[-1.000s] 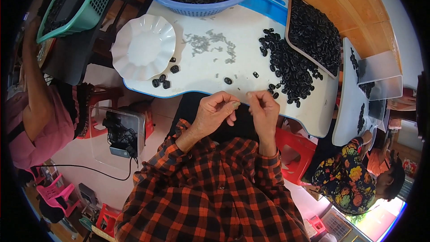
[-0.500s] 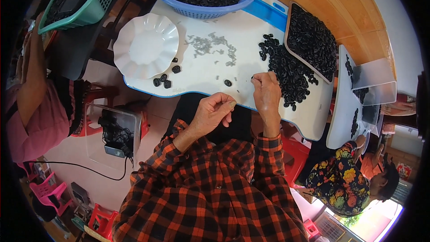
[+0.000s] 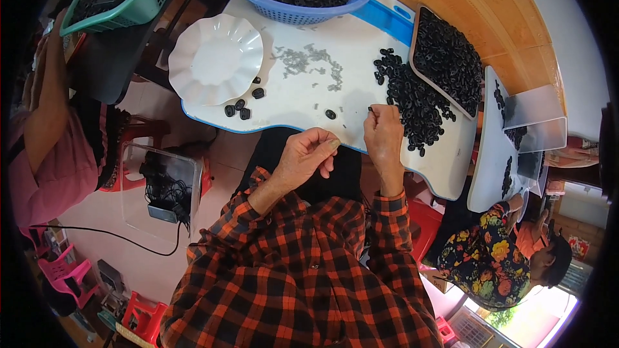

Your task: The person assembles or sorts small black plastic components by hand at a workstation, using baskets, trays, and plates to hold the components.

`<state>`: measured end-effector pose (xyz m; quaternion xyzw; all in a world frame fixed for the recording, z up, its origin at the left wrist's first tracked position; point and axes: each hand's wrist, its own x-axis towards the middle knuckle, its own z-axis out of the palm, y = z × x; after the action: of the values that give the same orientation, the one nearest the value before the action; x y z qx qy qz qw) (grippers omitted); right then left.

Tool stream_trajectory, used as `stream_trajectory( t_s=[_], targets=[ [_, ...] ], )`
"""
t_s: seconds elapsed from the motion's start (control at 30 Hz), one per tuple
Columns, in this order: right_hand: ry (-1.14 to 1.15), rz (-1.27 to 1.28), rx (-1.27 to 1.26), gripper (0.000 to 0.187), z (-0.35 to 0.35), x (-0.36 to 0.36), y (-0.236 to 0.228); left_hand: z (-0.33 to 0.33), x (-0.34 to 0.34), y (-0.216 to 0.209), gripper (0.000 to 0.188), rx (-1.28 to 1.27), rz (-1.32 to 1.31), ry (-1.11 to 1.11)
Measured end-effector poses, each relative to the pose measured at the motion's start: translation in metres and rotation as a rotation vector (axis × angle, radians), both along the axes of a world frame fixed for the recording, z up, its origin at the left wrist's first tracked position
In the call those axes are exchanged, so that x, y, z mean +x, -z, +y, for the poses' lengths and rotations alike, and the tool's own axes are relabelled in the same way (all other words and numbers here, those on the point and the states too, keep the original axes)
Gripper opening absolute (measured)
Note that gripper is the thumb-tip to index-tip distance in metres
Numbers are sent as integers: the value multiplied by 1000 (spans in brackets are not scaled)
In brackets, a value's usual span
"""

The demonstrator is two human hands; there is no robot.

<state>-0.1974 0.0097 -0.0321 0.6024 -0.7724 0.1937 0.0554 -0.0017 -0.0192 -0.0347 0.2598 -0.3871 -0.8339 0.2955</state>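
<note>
My left hand (image 3: pixel 305 157) is at the table's front edge, thumb and forefinger pinched together; anything between them is too small to make out. Just over the white table (image 3: pixel 293 106), my right hand (image 3: pixel 385 136) has its fingers closed, and a bit of a small black part (image 3: pixel 371 109) shows at the tips. One black oval piece (image 3: pixel 331 114) lies between the hands, apart from both. To the right of my right hand spreads a heap of small black oval pieces (image 3: pixel 412 103). Small clear pieces (image 3: pixel 306 62) are scattered farther back on the tabletop.
A white scalloped plate (image 3: pixel 216 61) stands at the left, with several black pieces (image 3: pixel 245 114) beside it. At the back are a blue basket (image 3: pixel 303 15) and a tray (image 3: pixel 445 58), both full of black parts. A green basket (image 3: pixel 132 3) is far left. Other people sit on both sides.
The whole view has shifted slightly. Both hands keep nearly the same pose, and the pieces on the table appear unmoved.
</note>
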Motion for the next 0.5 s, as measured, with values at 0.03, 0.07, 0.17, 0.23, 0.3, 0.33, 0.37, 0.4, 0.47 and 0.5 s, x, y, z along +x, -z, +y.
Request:
stream_trajectory(
  t_s=[0.03,0.07,0.17,0.23,0.3,0.33,0.37,0.4,0.47,0.5],
  targets=[
    [70,-324,-56,12,4,2,1,0,1,1,19,5,13,11],
    [140,-648,-111,13,9,5,1,0,1,0,19,4,13,11],
    [199,-1323,-178,13,17,25,-30,-2,3,-1,19,73,46,-2],
    [194,-1416,-190,14,26,34,-39,-2,3,-2,20,80,93,-19],
    [175,-1544,-210,17,32,42,-43,-1,3,-7,21,110,119,-24],
    [176,-1545,-210,17,35,47,-46,-1,3,-9,22,138,145,-31],
    [184,-1566,-217,17,37,51,-48,0,3,-10,22,139,144,-30],
    [190,-1588,-223,17,39,55,-50,1,4,-10,22,153,167,-27],
    [163,-1599,-213,16,45,60,-54,2,5,-12,23,167,189,-27],
    [165,-1615,-227,16,46,65,-57,2,5,-13,23,169,199,-24]
  ],
)
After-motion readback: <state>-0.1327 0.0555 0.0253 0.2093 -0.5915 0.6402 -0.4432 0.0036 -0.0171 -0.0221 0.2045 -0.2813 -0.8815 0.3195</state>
